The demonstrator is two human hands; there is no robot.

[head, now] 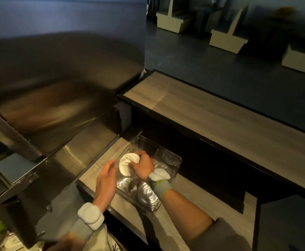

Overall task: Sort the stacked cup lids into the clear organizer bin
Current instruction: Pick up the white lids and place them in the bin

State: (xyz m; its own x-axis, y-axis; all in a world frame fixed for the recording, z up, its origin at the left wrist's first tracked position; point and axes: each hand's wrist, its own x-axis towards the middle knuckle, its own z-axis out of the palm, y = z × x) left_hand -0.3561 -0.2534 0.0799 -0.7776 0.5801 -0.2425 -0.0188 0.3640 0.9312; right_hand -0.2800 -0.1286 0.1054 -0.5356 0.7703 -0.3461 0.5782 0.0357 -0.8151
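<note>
A clear organizer bin [173,158] sits on the lower wooden shelf, its far part bare and see-through. A stack of white cup lids [127,164] stands on edge at the bin's left side. My right hand [142,166] is closed over the stack's top and right side. My left hand [106,180] rests against the bin's left wall beside the stack, fingers slightly curled and touching the lids' edge. Several clear dome lids [146,192] lie in the near part of the bin, partly hidden under my right wrist.
A lower wooden shelf [193,214] carries the bin. A higher wooden counter [211,113] runs behind it. A large steel appliance [57,98] stands close on the left. Bench seats [227,40] stand on the dark floor farther back.
</note>
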